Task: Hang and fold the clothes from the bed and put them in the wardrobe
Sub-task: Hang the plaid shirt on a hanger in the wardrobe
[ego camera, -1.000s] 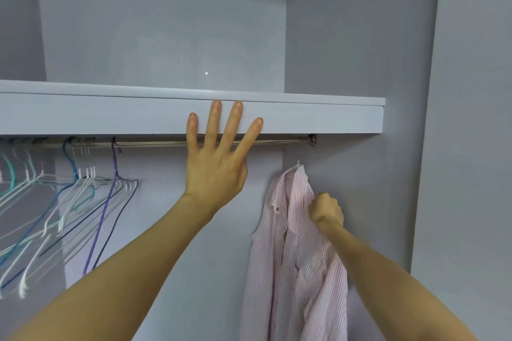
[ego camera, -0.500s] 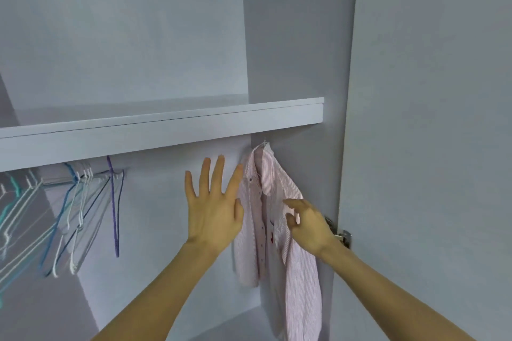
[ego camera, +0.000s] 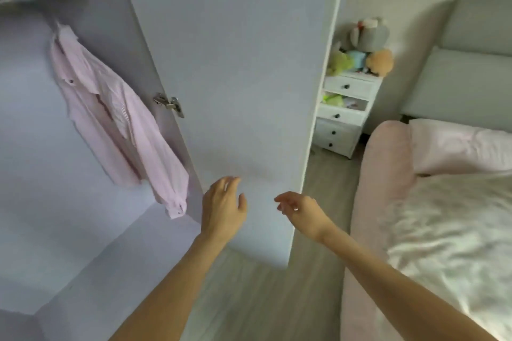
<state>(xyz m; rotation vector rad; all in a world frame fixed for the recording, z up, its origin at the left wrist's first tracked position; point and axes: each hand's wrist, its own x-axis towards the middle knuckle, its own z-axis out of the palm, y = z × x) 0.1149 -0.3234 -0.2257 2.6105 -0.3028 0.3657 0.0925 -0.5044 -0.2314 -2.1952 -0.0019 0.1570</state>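
- Pink striped shirt hanging inside the wardrobe, up under the shelf at the right end, draped at a slant against the side wall, cuff dangling low near the wardrobe floor
- Wardrobe door standing open, metal hinge showing just beside the shirt
- Left hand out in front of the door's lower part, fingers loosely spread, holding nothing
- Right hand near it, apart from the left, fingers relaxed and slightly curled, empty too
- Both forearms reaching up from the bottom of the view over wooden floor
- Bed on the right with pale crumpled bedding, pink pillow, grey headboard behind
- White drawer unit past the door, one drawer partly open, soft toys piled on top
- View slightly blurred, hanger not clear to make out
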